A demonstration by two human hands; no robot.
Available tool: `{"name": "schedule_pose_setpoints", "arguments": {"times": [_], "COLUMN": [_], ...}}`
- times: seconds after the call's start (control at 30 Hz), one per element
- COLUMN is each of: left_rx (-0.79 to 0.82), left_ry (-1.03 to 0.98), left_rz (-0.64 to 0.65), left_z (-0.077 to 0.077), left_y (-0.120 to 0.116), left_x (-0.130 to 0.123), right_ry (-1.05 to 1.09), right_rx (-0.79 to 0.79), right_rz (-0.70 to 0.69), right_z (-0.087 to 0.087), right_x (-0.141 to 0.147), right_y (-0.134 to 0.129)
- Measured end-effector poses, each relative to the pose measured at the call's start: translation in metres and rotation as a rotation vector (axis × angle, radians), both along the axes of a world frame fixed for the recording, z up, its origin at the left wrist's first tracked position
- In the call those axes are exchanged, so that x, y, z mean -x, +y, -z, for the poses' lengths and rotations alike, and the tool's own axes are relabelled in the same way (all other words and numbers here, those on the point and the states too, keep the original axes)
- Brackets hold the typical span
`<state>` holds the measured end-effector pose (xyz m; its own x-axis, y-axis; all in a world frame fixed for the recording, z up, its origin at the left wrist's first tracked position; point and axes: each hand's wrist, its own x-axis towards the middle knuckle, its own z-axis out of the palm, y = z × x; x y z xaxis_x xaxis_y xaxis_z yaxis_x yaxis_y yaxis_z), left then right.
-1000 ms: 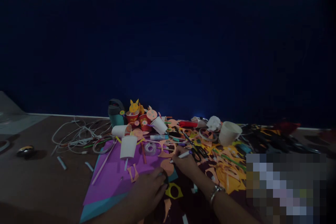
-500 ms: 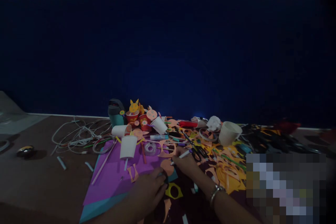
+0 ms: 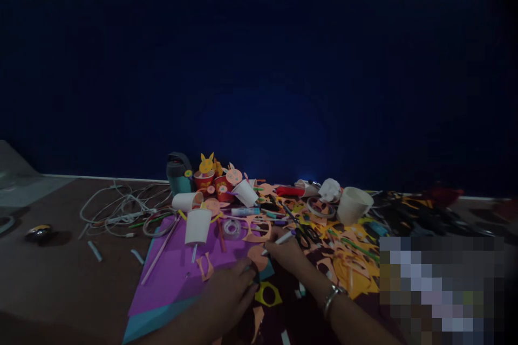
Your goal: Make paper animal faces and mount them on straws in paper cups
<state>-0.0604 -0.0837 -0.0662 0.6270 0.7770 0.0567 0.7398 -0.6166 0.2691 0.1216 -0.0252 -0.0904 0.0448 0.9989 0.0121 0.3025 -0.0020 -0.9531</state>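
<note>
My right hand (image 3: 286,252) is closed round a white marker (image 3: 275,243), its tip at an orange paper disc (image 3: 257,256). My left hand (image 3: 230,292) rests at the disc's lower left edge with its fingers bent; whether they pinch the disc is hidden. Under the disc's right side lies a small teal piece (image 3: 266,270). A yellow paper cutout (image 3: 268,294) lies just below. To the left, a white paper cup (image 3: 198,226) with yellow arms and a straw lies on purple paper (image 3: 174,272).
Red cups (image 3: 222,187) with paper animal faces stand behind, beside a teal bottle (image 3: 178,173). Black scissors (image 3: 304,234) and orange scraps (image 3: 356,269) lie right, near a beige cup (image 3: 354,206). White cables (image 3: 121,210) are tangled at the left.
The marker and the fingers of my right hand have shifted very slightly at the disc. My left hand has stayed in place.
</note>
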Motion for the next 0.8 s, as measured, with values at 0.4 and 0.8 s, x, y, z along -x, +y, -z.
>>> {"name": "schedule_pose_setpoints", "arguments": {"times": [0.4, 0.8], "left_rx": [-0.016, -0.036], "left_ry": [0.007, 0.085], "left_rz": [0.008, -0.025], "left_z": [0.0016, -0.0011], "left_y": [0.0005, 0.0009], "left_x": [0.0011, 0.0001], "right_ry": [0.120, 0.094], "right_rx": [-0.021, -0.049], "right_rz": [-0.023, -0.073], "right_z": [-0.0066, -0.0011], "right_x": [0.0023, 0.0011], "right_y": [-0.0007, -0.0014]}}
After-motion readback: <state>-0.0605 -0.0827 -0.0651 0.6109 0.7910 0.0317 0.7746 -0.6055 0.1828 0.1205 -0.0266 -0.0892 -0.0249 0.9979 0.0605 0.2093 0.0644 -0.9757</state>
